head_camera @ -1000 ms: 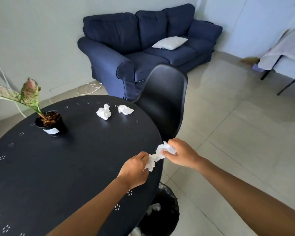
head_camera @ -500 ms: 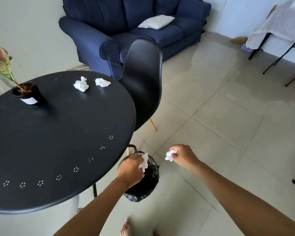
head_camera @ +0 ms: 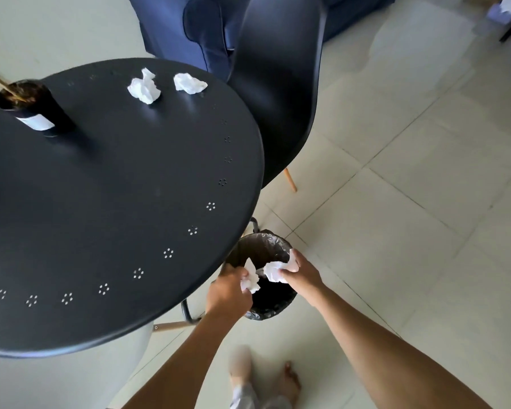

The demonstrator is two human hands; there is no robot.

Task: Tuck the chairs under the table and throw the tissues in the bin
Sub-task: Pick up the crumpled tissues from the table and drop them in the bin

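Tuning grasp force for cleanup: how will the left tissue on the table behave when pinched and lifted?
The left tissue is a loose crumpled wad, so it probably squashes under a pinch rather than resisting. It looks very light, likely to lift with little force. Its peaks stick up, giving easy pinch points; it seems unlikely to roll on the flat table, though a nudge might slide it.

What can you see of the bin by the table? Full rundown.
The small round bin lined with a black plastic bag stands upright on the pale tiled floor, partly tucked beneath the round black table's edge. The crinkled, glossy liner folds over its rim; the inside looks dark, contents unclear. Over its open mouth, the left hand and right hand each hold a crumpled white tissue in a closed grip.
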